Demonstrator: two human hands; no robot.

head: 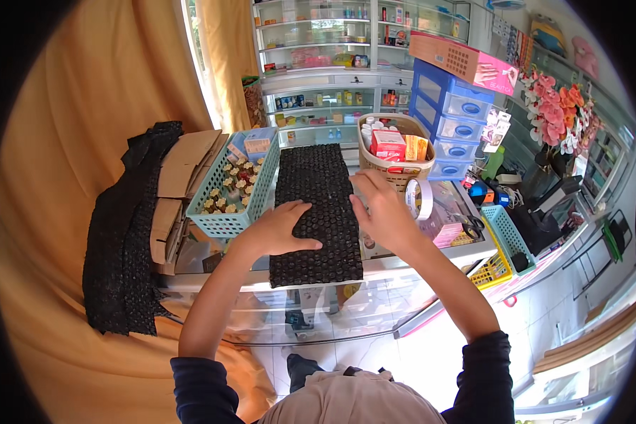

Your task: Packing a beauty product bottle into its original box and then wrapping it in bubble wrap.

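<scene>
A strip of black bubble wrap [318, 164] lies lengthwise on the glass display counter, its near end at the counter's front edge. My left hand [283, 228] rests at its left side, fingers and thumb spread over the wrap. At the right edge, my right hand [379, 206] has its fingers apart and slightly curled; whether it touches the wrap is unclear. A light-green plastic basket [225, 225] of bottles with flower-shaped caps and small boxes stands left of the wrap. A roll of tape [425, 200] stands to the right of my right hand.
Folded cardboard [185, 164] and more black bubble wrap [111, 238] are at the left. A beige basket [397, 168] holds bottles and boxes, beside blue drawers [445, 119]. Black-handled scissors [473, 227] lie right, near a yellow basket [495, 273]. Shelves [318, 71] stand behind.
</scene>
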